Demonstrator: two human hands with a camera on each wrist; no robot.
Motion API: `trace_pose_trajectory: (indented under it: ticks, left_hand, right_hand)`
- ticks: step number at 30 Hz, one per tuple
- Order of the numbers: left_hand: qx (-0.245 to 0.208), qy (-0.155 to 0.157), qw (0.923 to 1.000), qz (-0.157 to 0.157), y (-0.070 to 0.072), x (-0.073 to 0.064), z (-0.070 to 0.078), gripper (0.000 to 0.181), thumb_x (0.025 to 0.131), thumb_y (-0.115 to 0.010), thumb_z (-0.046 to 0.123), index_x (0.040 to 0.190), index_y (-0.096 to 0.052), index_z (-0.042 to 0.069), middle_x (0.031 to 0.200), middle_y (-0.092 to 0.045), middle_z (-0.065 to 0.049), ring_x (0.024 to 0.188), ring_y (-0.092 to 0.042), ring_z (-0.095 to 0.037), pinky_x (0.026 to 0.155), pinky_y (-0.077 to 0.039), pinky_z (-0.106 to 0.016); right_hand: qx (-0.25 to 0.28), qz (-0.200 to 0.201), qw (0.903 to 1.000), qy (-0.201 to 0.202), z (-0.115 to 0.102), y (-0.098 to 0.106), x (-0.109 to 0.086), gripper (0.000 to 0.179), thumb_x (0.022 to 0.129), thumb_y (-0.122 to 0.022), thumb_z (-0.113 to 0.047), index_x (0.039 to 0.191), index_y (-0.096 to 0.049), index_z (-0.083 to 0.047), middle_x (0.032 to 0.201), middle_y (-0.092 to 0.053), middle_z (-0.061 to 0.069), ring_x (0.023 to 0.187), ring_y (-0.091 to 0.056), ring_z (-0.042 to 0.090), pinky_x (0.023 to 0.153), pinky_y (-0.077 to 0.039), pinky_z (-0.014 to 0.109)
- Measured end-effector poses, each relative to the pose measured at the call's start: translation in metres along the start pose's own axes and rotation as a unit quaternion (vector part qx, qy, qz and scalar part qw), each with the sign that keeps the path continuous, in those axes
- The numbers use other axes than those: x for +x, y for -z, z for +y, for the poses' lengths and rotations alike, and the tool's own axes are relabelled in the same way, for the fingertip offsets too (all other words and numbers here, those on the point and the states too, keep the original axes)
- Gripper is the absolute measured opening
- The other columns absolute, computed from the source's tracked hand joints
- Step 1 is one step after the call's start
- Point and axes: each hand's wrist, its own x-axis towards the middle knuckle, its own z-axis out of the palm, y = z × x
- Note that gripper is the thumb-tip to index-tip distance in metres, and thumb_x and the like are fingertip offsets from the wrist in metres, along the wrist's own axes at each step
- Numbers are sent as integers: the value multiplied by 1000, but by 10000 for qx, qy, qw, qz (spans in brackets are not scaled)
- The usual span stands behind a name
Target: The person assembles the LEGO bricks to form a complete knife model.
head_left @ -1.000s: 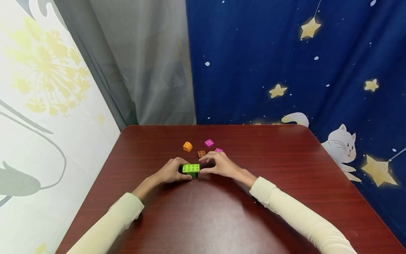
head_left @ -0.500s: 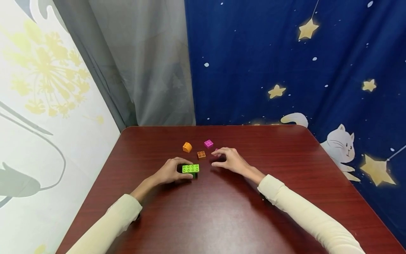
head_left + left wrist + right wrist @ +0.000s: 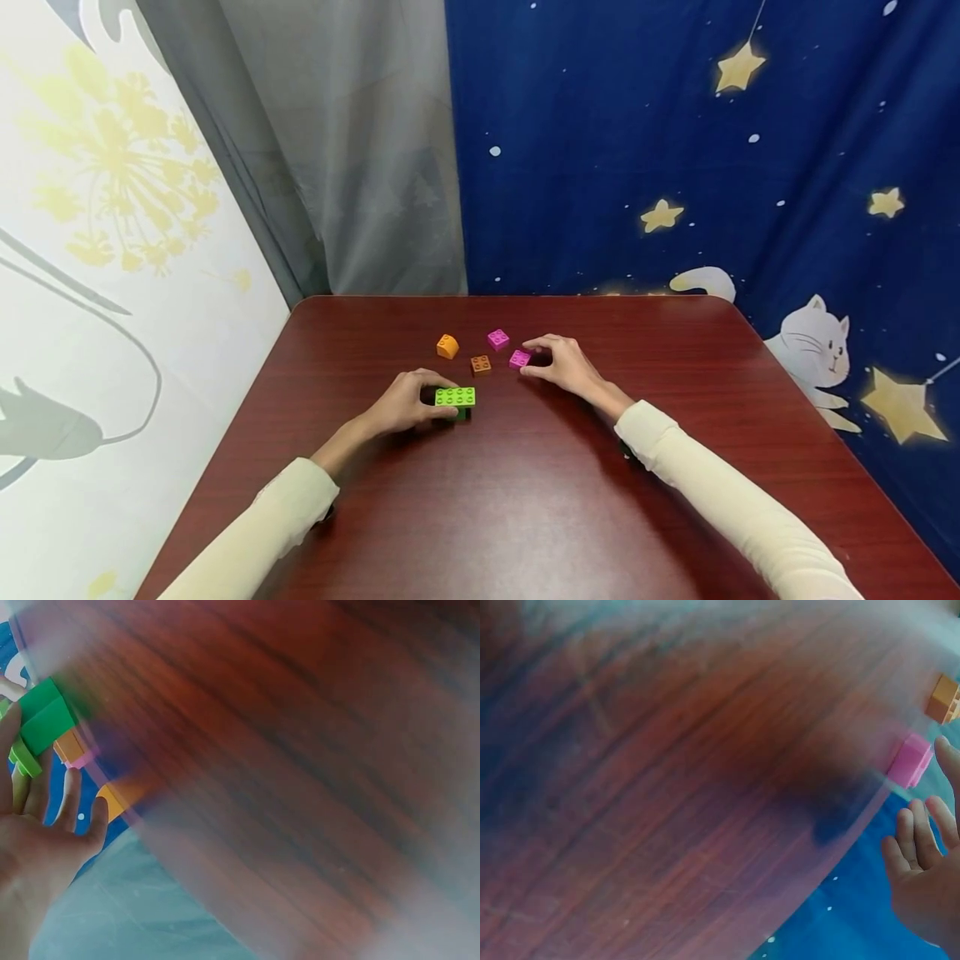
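My left hand [image 3: 405, 404] grips a stack of two toy building bricks between thumb and fingers: a lime green brick [image 3: 455, 397] with studs on top of a darker green brick [image 3: 46, 718]. Over on the right, my right hand [image 3: 568, 367] has its thumb and fingers apart around a magenta brick [image 3: 519, 359] on the table. In the right wrist view that magenta brick [image 3: 910, 761] lies just beyond the thumb tip, and the fingers are spread. Whether the thumb touches it I cannot tell.
Behind the green stack lie a brown-orange brick [image 3: 480, 365], an orange brick with a curved top [image 3: 447, 346] and a second magenta brick [image 3: 498, 339]. The dark red wooden table [image 3: 480, 517] ends at a grey and a blue curtain [image 3: 570, 167].
My right hand has moved away from the green stack, to the right and farther back, and now stands at the nearer magenta brick. The left hand keeps its hold on the stack.
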Motion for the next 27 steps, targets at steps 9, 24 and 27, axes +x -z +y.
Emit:
trace_pose_trajectory:
  ticks: [9, 24, 27]
  left_hand:
    - [-27, -22, 10000, -60, 2, 3, 2, 36, 85, -88, 33, 117, -79, 19, 112, -73, 6, 95, -60, -12, 83, -56, -39]
    - [3, 98, 9999, -112, 2, 3, 3, 36, 85, -89, 32, 117, -79, 18, 115, -72, -1, 99, -59, -15, 88, -55, -44]
    - [-12, 96, 9999, -129, 2, 3, 1, 36, 85, -88, 33, 117, -79, 18, 114, -72, 1, 99, -59, -16, 88, -55, -44]
  right_hand:
    - [-76, -269, 9992, -275, 7, -5, 7, 54, 82, -91, -31, 126, -74, -5, 111, -75, 10, 103, -70, 23, 93, -56, 41]
    - [53, -494, 9983, -313, 3, -15, 12, 44, 85, -89, -26, 123, -76, -8, 103, -76, 5, 96, -70, 20, 87, -57, 39]
    - [90, -492, 9983, -304, 1, -15, 11, 42, 84, -90, -24, 121, -76, -8, 98, -75, 3, 91, -69, 18, 83, -57, 37]
